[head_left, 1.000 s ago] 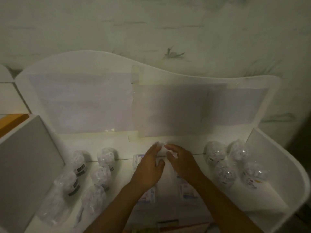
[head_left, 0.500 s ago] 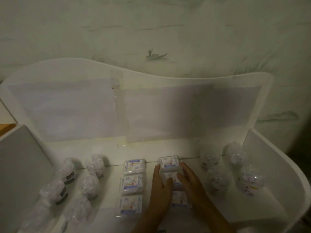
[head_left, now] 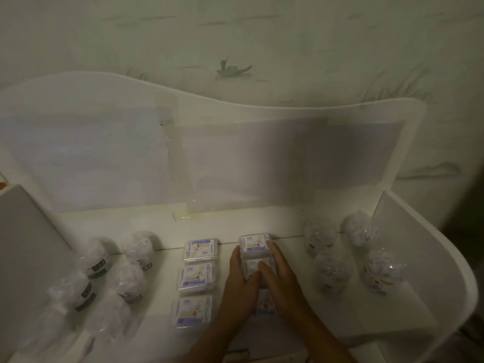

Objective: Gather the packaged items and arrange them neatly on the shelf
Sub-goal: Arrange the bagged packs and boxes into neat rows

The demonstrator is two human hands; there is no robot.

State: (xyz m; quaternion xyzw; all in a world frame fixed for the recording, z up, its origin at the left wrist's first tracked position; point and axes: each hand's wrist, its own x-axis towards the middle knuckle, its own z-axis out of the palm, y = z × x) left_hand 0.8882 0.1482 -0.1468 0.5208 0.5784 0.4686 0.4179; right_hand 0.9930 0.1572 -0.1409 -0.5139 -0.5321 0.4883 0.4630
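On the white shelf (head_left: pixel 314 305) lie two columns of small clear packs with blue and white labels. The left column holds three packs (head_left: pixel 197 279). In the right column the rear pack (head_left: pixel 255 243) shows fully; the packs in front of it lie under my hands. My left hand (head_left: pixel 239 286) rests flat along the left side of that column, fingers together. My right hand (head_left: pixel 281 281) lies over the middle pack, its fingers pressing from the right. Neither hand lifts anything.
Several clear round jars (head_left: pixel 131 280) with dark bases stand at the left, and several more jars (head_left: pixel 334 273) at the right. A white back panel (head_left: pixel 235 153) and a curved right side wall (head_left: pixel 424 271) enclose the shelf. A grey panel (head_left: pixel 23 258) stands at the left.
Both hands drew back from the rear of the shelf toward me and settled around the right column of packs. The view shifted, so the shelf now sits lower and more to the right.
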